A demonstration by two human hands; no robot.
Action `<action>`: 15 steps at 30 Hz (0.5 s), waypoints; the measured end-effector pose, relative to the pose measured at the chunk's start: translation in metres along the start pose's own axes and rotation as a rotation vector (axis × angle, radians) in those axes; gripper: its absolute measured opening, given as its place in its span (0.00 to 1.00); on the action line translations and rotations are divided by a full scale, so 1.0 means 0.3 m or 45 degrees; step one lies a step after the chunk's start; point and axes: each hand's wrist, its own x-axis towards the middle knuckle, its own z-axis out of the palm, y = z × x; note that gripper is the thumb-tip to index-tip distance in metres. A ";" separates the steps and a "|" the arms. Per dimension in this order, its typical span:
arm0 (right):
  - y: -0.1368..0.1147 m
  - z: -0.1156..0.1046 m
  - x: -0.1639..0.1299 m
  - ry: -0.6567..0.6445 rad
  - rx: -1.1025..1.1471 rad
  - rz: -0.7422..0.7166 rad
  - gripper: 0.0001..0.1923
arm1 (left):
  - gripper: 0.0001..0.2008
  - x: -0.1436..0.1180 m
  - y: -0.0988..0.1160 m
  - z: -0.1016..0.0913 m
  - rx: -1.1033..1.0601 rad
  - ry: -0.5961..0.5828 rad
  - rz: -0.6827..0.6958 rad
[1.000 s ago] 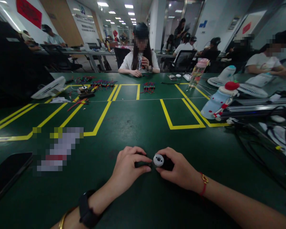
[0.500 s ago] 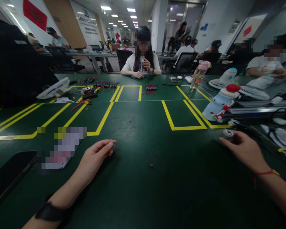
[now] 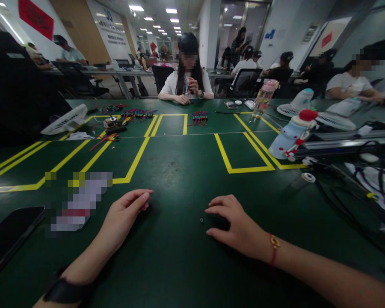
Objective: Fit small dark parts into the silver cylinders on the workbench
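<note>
Now your right hand (image 3: 235, 226) rests with fingers spread beside the small ring (image 3: 201, 220); your left hand (image 3: 125, 214) lies loosely open on bare green table (image 3: 179, 171), well clear of the phone (image 3: 9, 235).

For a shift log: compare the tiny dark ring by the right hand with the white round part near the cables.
The tiny ring is dark and much smaller; the white round part is pale and larger. The ring lies just off the right hand fingertips; the white part lies far from both hands, beside the black cables. Both rest on the green table, untouched.
</note>
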 end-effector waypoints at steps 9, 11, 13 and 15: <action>0.095 -0.153 0.019 0.418 -0.151 0.026 0.10 | 0.15 -0.001 -0.005 -0.006 0.015 -0.009 0.007; 0.178 -0.268 -0.034 0.699 -0.420 0.057 0.10 | 0.14 0.003 -0.011 -0.005 0.026 -0.015 0.007; 0.274 -0.382 -0.097 0.901 -0.692 0.191 0.11 | 0.14 0.006 -0.018 -0.006 0.039 -0.018 0.003; 0.368 -0.476 -0.157 0.915 -0.864 0.487 0.13 | 0.14 0.008 -0.023 -0.008 0.046 -0.019 -0.002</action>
